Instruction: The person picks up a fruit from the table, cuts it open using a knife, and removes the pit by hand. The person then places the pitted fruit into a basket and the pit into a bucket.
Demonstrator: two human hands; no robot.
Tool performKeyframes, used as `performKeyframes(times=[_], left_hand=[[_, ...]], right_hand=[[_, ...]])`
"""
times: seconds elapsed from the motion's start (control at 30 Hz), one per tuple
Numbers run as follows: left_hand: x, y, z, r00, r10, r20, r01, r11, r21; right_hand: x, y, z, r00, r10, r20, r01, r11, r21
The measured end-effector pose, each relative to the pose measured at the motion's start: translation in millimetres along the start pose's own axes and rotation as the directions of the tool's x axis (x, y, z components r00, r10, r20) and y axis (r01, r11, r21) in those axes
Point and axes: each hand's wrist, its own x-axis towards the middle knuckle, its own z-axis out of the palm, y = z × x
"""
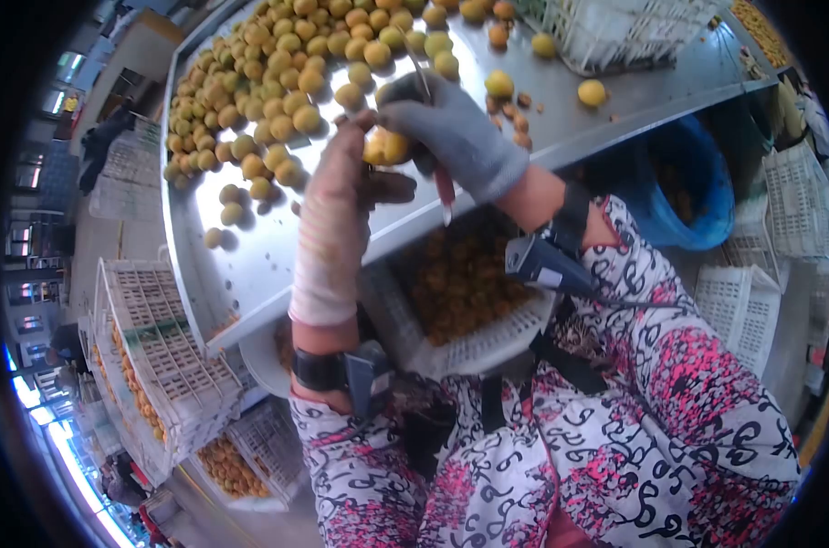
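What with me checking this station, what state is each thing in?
Left hand, gloved, stained, fingers curled
Right hand, gloved, fingers curled
Held fruit, yellow, possibly cut
Table fruit, loose, heaped
Metal table, partly covered
Blue tub, open, partly filled
Crate below table, open, filled

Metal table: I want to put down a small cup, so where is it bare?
The metal table looks free in its near left corner, between the left hand and left rim, bar some dark specks. On the right, a strip is bare between the lone yellow fruit and front edge. The far left is crowded by the fruit heap.
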Motion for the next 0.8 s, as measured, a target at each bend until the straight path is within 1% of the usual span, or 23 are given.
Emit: performKeyframes(times=[0.03, 0.07, 0.1, 0.13, 0.17, 0.2, 0.23, 0.3, 0.33, 0.4, 0.43, 0.47, 0.5, 0.53, 0.57, 0.63, 0.67, 0.73, 0.77, 0.8], left_hand=[[0.0, -0.9, -0.3, 0.999, 0.012, 0.029, -0.012, 1.000, -0.014], [0.6, -2.1, -3.2, 0.997, 0.024, 0.073, -0.020, 0.998, -0.061], [-4.1, -3.1, -1.4, 0.997, 0.002, 0.071, 0.002, 0.998, -0.064], [-5.4, -1.0, 1.6, 0.989, 0.130, 0.073, -0.143, 0.967, 0.213], [-6.3, -0.2, 3.7, 0.962, 0.248, 0.113, -0.272, 0.840, 0.470], [-2.8, -0.6, 4.4, 0.999, 0.033, 0.013, -0.032, 0.998, -0.061], [-0.1, -2.1, 2.7, 0.999, 0.030, 0.017, -0.029, 0.998, -0.061], [2.8, -6.4, -3.0, 0.989, -0.129, 0.076, 0.144, 0.959, -0.244], [2.0, -7.8, -1.5, 0.989, -0.126, 0.080, 0.142, 0.960, -0.240], [0.7, -5.6, 3.1, 0.982, -0.185, 0.034, 0.188, 0.953, -0.238], [3.1, -7.7, 2.8, 0.978, -0.194, 0.072, 0.206, 0.940, -0.271], [6.1, -14.0, 3.5, 0.978, -0.202, 0.054, 0.209, 0.928, -0.308], [8.7, -21.7, 2.7, 0.976, -0.213, 0.037, 0.213, 0.914, -0.346], [10.6, -28.0, 0.0, 0.972, -0.205, 0.112, 0.233, 0.875, -0.424], [11.2, -31.1, 0.2, 0.964, -0.231, 0.130, 0.266, 0.836, -0.480], [9.8, -31.4, 7.6, 0.962, -0.267, 0.063, 0.265, 0.839, -0.476], [9.2, -28.8, 14.4, 0.963, -0.262, 0.068, 0.263, 0.841, -0.473], [8.2, -21.9, 26.4, 0.938, -0.341, 0.067, 0.323, 0.786, -0.527], [11.1, -25.8, 25.5, 0.939, -0.336, 0.070, 0.321, 0.787, -0.526], [15.0, -34.5, 22.6, 0.928, -0.335, 0.164, 0.367, 0.739, -0.565]], right_hand=[[1.6, -2.5, 0.6, 1.000, 0.009, 0.025, -0.006, 0.995, -0.095], [-1.9, -6.7, 1.9, 0.997, 0.041, 0.073, -0.038, 0.998, -0.042], [-3.7, -0.3, 2.4, 0.996, 0.060, 0.067, -0.058, 0.998, -0.034], [1.1, 2.7, 1.8, 0.996, 0.007, 0.085, 0.001, 0.995, -0.103], [3.6, 4.1, 1.8, 0.993, -0.043, 0.106, 0.061, 0.984, -0.169], [3.8, 3.8, 1.0, 0.993, -0.039, 0.109, 0.060, 0.980, -0.191], [3.8, 2.4, 0.1, 0.994, -0.038, 0.104, 0.058, 0.980, -0.191], [2.4, -3.8, 0.9, 0.999, 0.007, 0.053, 0.004, 0.978, -0.210], [2.6, -3.8, -0.8, 0.999, 0.002, 0.050, 0.009, 0.978, -0.209], [9.8, -3.9, -7.8, 0.989, -0.081, -0.123, 0.087, 0.995, 0.043], [14.1, -2.0, -20.4, 0.980, -0.179, -0.091, 0.183, 0.982, 0.041], [15.7, -10.8, -25.4, 0.981, -0.130, -0.143, 0.162, 0.958, 0.239], [16.7, -18.7, -29.7, 0.982, -0.067, -0.179, 0.139, 0.892, 0.429], [20.1, -21.9, -39.1, 0.984, -0.080, -0.157, 0.147, 0.865, 0.481], [17.9, -32.0, -39.1, 0.978, -0.046, -0.205, 0.153, 0.827, 0.541], [18.0, -37.0, -43.1, 0.973, -0.106, -0.206, 0.211, 0.772, 0.600], [18.3, -36.4, -44.6, 0.971, -0.114, -0.209, 0.219, 0.771, 0.598], [17.9, -35.8, -45.8, 0.980, -0.126, -0.156, 0.197, 0.759, 0.620], [16.7, -37.7, -45.5, 0.979, -0.131, -0.157, 0.201, 0.760, 0.618], [14.3, -38.8, -44.0, 0.974, -0.159, -0.164, 0.225, 0.783, 0.579]])
